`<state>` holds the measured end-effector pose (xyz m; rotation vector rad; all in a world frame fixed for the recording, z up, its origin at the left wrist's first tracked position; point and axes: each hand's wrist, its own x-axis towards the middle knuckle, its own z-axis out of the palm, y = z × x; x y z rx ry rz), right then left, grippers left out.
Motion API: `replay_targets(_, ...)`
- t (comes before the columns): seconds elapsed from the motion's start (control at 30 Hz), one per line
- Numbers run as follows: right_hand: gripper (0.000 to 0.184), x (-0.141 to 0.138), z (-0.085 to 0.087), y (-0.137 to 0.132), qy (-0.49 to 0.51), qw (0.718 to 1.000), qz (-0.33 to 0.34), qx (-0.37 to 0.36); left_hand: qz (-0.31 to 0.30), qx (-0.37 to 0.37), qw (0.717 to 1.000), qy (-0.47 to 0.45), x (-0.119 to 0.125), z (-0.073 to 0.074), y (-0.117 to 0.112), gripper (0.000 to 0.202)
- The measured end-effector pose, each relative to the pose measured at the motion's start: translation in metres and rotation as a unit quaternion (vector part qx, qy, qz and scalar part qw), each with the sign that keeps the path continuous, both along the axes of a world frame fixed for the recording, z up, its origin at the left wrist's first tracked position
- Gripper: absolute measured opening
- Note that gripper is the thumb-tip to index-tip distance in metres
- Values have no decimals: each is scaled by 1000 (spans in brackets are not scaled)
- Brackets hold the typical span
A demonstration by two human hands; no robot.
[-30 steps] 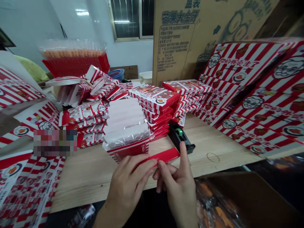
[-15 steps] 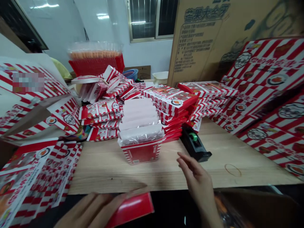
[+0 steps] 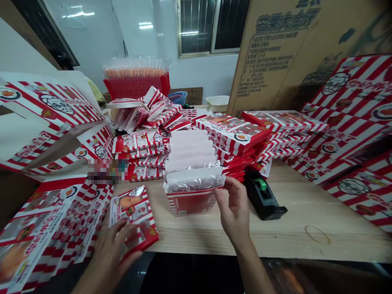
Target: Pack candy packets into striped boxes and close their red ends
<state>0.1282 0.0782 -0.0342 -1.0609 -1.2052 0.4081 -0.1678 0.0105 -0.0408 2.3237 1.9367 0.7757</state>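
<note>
My left hand (image 3: 114, 245) is closed round the lower left side of a flat red-and-white striped snack box (image 3: 137, 216) with windows in its face. The box lies tilted at the table's front edge. My right hand (image 3: 234, 208) pinches at the right front corner of an open striped carton (image 3: 192, 203), thumb in front and fingers behind. Whether it grips the carton wall or a packet is hidden. A row of white packets (image 3: 194, 157) stands upright in the carton, the front one in shiny clear wrap.
Stacks of striped boxes stand behind the carton (image 3: 232, 128) and at the left (image 3: 52, 232). A black tape dispenser (image 3: 265, 196) sits right of my right hand, a rubber band (image 3: 317, 235) nearer the front. Large striped cartons (image 3: 343, 118) line the right side.
My left hand has turned the box face up and brought it up over the table's front edge. My right hand has moved left and forward onto the carton's corner. The view has shifted slightly.
</note>
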Motion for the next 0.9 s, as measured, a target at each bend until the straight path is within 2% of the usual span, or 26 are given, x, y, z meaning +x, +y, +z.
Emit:
replay_targets(0.1,29,-2,-3,-4,5,1000,2,24,-51,50,979,-191,52,3,24,42)
replay_targets(0.17,28,-1,-3,-7,-22,998,1,54,-42,83,938,-334,87,8,39,42)
replay_targets(0.27,31,4,0,-13,-96,992,-13,82,0,122,899,-420,123,10,52,40)
replay_targets(0.33,32,7,4,-17,-116,990,-11,81,4,155,886,-436,133,9,53,30)
replay_targets(0.43,23,10,14,-22,-69,995,31,60,-9,177,873,-455,131,9,48,12)
replay_targets(0.5,15,9,21,-24,1,996,83,25,-18,144,864,-483,126,13,47,15)
replay_targets(0.57,22,7,26,-24,86,986,143,-21,-46,88,839,-535,119,20,49,13)
replay_targets(0.63,39,6,28,-25,132,971,190,-59,-112,12,806,-580,111,29,53,29)
replay_targets(0.7,38,6,28,-25,115,966,222,-66,-198,-77,785,-582,101,39,58,41)
replay_targets(0.8,27,8,29,-24,45,971,233,-19,-289,-160,792,-514,91,53,64,29)
replay_targets(0.9,29,10,33,-23,-10,975,224,1,-290,-144,825,-462,89,60,67,37)
